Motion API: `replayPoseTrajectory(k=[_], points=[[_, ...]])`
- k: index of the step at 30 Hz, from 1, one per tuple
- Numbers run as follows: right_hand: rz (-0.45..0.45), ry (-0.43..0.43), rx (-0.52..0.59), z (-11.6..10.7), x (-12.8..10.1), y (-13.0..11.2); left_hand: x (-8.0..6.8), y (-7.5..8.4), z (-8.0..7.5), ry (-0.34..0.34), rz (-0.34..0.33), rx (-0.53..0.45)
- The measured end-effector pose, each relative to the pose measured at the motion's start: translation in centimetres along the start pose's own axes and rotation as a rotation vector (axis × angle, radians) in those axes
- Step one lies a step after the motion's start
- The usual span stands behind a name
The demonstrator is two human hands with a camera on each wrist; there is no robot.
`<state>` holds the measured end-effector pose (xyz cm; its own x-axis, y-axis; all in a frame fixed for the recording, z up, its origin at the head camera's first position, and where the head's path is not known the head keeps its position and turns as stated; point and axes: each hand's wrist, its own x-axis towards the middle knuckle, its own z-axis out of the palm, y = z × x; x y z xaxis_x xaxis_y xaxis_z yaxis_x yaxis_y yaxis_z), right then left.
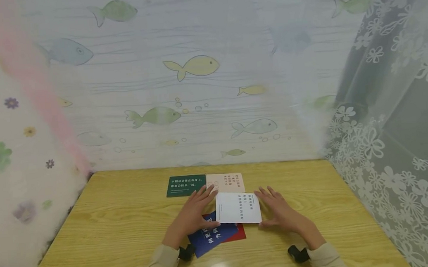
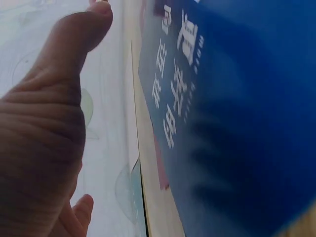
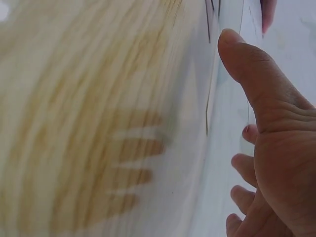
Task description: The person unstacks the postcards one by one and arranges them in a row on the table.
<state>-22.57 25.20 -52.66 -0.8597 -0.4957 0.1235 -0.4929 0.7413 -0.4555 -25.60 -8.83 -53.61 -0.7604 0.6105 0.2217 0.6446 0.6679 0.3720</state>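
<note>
The white card is in the middle, with the left hand at its 9 o'clock side and the right hand at its 3 o'clock side. Each grip is wide, with fingers spread and not curled around the card. The left thumb meets the card's corner at 8 o'clock, and the right thumb is by the corner at 4 o'clock. On the table, going out from the white card, a blue card lies at 8 o'clock, a red card peeks out at 6, a green card is at 10, and a pale pink card is at 11.
</note>
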Motion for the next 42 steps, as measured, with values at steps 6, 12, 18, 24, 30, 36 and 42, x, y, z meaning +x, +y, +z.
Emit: replayPoseTrajectory(k=[6, 12, 18, 24, 30, 36, 42], points=[[0.014, -0.002, 0.006, -0.5, -0.3, 0.7, 0.9, 0.5, 0.6, -0.032, -0.014, 0.052], [0.034, -0.021, -0.001, -0.9, -0.3, 1.5, 1.6, 1.0, 0.9, -0.066, -0.045, 0.073], [0.040, -0.030, 0.014, -1.4, -0.4, 2.2, 2.5, 1.3, 1.2, -0.083, -0.048, 0.070], [0.044, -0.027, 0.021, -2.1, -0.5, 2.6, 3.5, 1.4, 1.4, -0.096, -0.029, 0.033], [0.043, -0.024, 0.028, -2.3, -0.7, 3.7, 4.5, 1.6, 1.8, -0.103, -0.024, 0.028], [0.034, -0.018, 0.030, -2.4, -0.7, 4.9, 5.3, 1.8, 2.1, -0.117, -0.039, 0.022], [0.048, -0.022, 0.036, -2.8, -0.7, 5.9, 6.4, 2.1, 2.5, -0.121, -0.043, 0.025]])
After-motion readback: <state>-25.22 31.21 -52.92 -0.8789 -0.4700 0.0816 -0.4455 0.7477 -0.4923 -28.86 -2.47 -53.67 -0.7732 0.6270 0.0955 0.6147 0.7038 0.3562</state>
